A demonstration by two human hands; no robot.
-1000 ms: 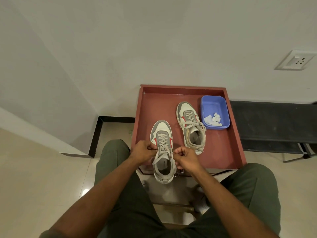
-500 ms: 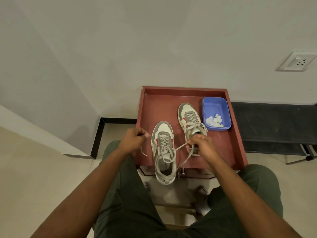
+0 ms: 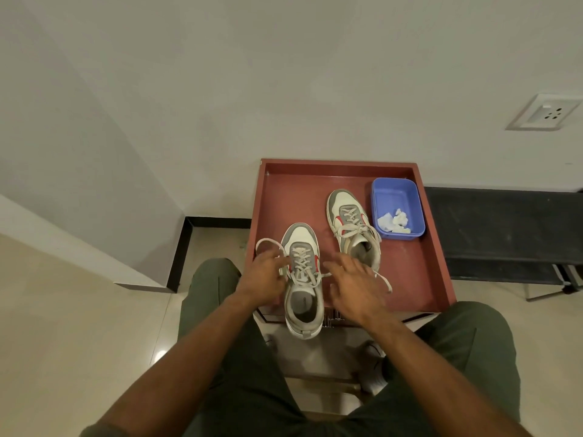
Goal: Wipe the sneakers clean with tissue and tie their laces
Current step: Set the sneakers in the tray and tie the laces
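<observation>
Against the white wall stands a red tray-topped bench (image 3: 422,279), the seated person's knees at its six o'clock edge. On it, the near sneaker (image 3: 303,279) hangs its heel over that edge; the far sneaker (image 3: 351,230) lies at its two o'clock, laces tied. At the bench's one o'clock corner sits a blue tub (image 3: 396,197) holding crumpled tissue (image 3: 392,220). The left hand (image 3: 263,275), its grip closed, pinches a looped lace (image 3: 268,242) at the near sneaker's nine o'clock. The right hand (image 3: 353,288) hovers at three o'clock, fingers spread, holding nothing.
</observation>
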